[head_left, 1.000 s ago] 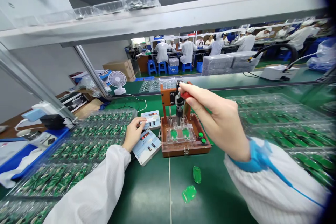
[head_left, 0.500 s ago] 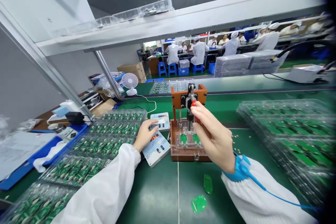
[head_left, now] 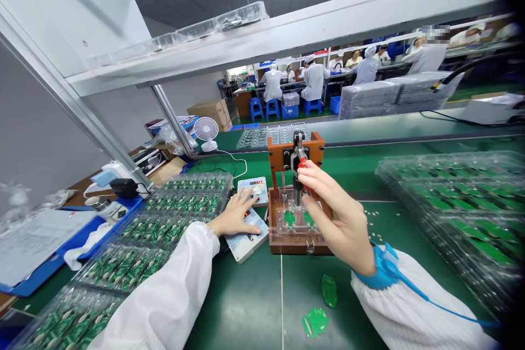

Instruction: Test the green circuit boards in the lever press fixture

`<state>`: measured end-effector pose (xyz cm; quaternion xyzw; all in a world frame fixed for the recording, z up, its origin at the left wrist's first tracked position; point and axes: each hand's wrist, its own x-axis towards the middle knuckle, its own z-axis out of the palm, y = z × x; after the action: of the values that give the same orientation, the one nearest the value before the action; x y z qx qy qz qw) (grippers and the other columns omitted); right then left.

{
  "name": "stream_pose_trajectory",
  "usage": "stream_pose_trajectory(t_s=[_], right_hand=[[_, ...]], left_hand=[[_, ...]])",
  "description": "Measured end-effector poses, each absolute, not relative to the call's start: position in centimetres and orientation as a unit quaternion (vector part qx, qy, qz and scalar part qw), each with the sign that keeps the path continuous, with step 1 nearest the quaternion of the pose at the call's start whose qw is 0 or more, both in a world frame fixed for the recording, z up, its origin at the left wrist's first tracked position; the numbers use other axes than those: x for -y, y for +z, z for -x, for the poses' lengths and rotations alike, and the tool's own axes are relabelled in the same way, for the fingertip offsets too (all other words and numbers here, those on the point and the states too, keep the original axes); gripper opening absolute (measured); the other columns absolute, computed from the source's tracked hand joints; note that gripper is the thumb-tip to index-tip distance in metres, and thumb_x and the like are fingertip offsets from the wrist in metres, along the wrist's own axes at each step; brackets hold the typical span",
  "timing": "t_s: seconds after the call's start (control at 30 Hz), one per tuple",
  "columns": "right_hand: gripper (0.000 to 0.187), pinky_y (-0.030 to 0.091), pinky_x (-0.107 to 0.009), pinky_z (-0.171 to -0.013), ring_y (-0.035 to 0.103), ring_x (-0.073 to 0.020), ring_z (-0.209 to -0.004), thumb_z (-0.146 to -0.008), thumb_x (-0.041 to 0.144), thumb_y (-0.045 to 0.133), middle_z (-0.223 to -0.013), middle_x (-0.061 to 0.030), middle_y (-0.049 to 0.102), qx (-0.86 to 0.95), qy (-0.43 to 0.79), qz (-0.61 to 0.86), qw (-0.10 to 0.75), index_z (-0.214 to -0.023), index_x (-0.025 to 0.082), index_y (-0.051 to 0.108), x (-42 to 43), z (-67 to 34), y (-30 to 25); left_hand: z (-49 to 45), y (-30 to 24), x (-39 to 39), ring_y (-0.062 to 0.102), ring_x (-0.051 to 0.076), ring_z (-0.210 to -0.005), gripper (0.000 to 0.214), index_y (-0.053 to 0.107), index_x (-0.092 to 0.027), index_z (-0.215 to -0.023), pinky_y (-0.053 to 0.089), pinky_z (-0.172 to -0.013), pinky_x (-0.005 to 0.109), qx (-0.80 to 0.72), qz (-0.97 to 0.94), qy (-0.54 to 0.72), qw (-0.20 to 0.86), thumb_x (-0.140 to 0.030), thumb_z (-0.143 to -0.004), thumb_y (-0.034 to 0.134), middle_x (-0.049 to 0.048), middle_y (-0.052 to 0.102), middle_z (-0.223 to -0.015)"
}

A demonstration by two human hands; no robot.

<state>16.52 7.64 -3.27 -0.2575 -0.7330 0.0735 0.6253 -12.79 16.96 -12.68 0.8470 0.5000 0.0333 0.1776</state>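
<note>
A brown test fixture point(head_left: 278, 232) stands at the bench's middle with two green circuit boards under its clear plate. My right hand point(head_left: 338, 219) is closed round the fixture's red-tipped lever point(head_left: 302, 163), which is pulled down. My left hand point(head_left: 235, 213) lies flat with fingers spread on two small white meter boxes point(head_left: 248, 240) left of the fixture. Two loose green boards point(head_left: 315, 321) lie on the green mat in front of me.
Clear trays full of green boards point(head_left: 164, 224) stretch along the left, and more trays point(head_left: 459, 197) sit on the right. A small white fan point(head_left: 206, 130) stands behind. Other people in white coats work at benches in the background.
My right hand pulled the red lever down from its raised position a second ago. My left hand spread flat over the meter boxes. The view shifted a little to the left.
</note>
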Motion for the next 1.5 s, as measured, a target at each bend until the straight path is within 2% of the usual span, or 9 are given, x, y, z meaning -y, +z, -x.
stream_pose_trajectory(t_s=[0.13,0.57,0.77,0.97,1.2,1.4,1.5], right_hand=[[0.056,0.047,-0.051,-0.119,0.055,-0.0256,-0.138,-0.097,0.004,0.055,-0.142,0.0031,0.062,0.734,0.072,0.256,0.625,-0.141,0.038,0.058,-7.7,-16.8,-3.0],[0.058,0.047,-0.054,-0.119,0.051,-0.0274,-0.14,-0.097,0.005,0.055,-0.145,0.002,0.06,0.734,0.077,0.256,0.624,-0.144,0.039,0.055,-7.6,-16.6,-3.1],[0.059,0.045,-0.054,-0.12,0.049,-0.0273,-0.142,-0.097,0.004,0.054,-0.146,0.0023,0.058,0.74,0.08,0.252,0.619,-0.144,0.038,0.054,-7.7,-16.6,-3.4],[0.06,0.043,-0.051,-0.122,0.048,-0.0259,-0.143,-0.096,0.003,0.055,-0.146,0.0032,0.058,0.74,0.082,0.254,0.617,-0.145,0.039,0.053,-7.7,-16.7,-3.5],[0.061,0.043,-0.05,-0.122,0.047,-0.0262,-0.144,-0.096,0.003,0.055,-0.148,0.0031,0.056,0.742,0.083,0.255,0.614,-0.146,0.038,0.052,-7.7,-16.7,-3.6],[0.061,0.043,-0.052,-0.121,0.046,-0.0275,-0.144,-0.096,0.002,0.055,-0.148,0.0013,0.056,0.742,0.08,0.246,0.619,-0.146,0.036,0.052,-7.8,-16.6,-3.6],[0.061,0.042,-0.049,-0.122,0.046,-0.0265,-0.144,-0.095,0.001,0.055,-0.148,0.0011,0.056,0.742,0.077,0.244,0.62,-0.146,0.035,0.052,-7.8,-16.6,-3.7]], left_hand=[[12.9,-12.6,-17.2,-0.01,0.045,-0.155,0.118,0.021,-0.029,-0.162,0.005,-0.122,0.068,-0.499,-0.847,0.006,0.185,-0.084,-0.069,0.068,0.0102,-0.002,-0.171],[13.0,-12.9,-17.6,-0.01,0.045,-0.155,0.121,0.024,-0.029,-0.162,0.005,-0.122,0.068,-0.495,-0.849,0.019,0.186,-0.083,-0.066,0.073,0.0109,-0.005,-0.171],[13.9,-12.3,-17.5,-0.007,0.044,-0.155,0.123,0.027,-0.025,-0.161,0.009,-0.124,0.065,-0.504,-0.841,0.034,0.194,-0.08,-0.063,0.077,0.0139,0.001,-0.17],[14.0,-11.8,-17.2,-0.01,0.044,-0.155,0.13,0.016,-0.023,-0.163,0.007,-0.124,0.064,-0.499,-0.844,-0.022,0.194,-0.084,-0.063,0.073,0.0133,-0.006,-0.169],[14.0,-11.1,-17.1,-0.012,0.043,-0.155,0.132,0.013,-0.019,-0.164,0.004,-0.125,0.06,-0.51,-0.836,-0.056,0.192,-0.086,-0.064,0.07,0.0127,-0.006,-0.169],[14.0,-10.7,-17.1,-0.015,0.042,-0.154,0.134,0.008,-0.02,-0.164,0.004,-0.125,0.059,-0.511,-0.833,-0.095,0.189,-0.088,-0.065,0.066,0.0125,-0.014,-0.168],[13.8,-10.5,-17.1,-0.015,0.043,-0.154,0.134,0.009,-0.02,-0.164,0.004,-0.124,0.06,-0.51,-0.835,-0.095,0.184,-0.089,-0.064,0.066,0.013,-0.014,-0.168]])
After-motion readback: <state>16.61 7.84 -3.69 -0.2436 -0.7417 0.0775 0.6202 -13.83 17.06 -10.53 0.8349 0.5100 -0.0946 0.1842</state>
